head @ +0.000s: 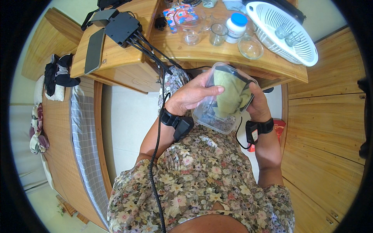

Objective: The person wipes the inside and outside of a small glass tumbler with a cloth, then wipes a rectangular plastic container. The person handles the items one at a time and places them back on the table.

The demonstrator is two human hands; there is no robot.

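Observation:
My left hand point(201, 91) grips the left side of a clear plastic container point(204, 116), its thumb lying over a green cloth point(228, 96). On the right side, my right hand point(258, 100) holds the same container near its rim. The cloth is bunched up at the container; whether all of it lies inside I cannot tell. Both hands are above my lap, just before the desk's front edge. Beyond them on the desk stand a glass cup point(218, 35), a white bottle with a blue cap point(236, 27) and a round glass bowl point(250, 48).
A white plastic basket point(311, 55) with glass cups sits at the desk's right. Left are a phone point(94, 51) and a black box point(122, 29) with cables; one cable hangs past my left arm. A large clear jar point(189, 26) stands behind. A bed point(61, 125) is at left.

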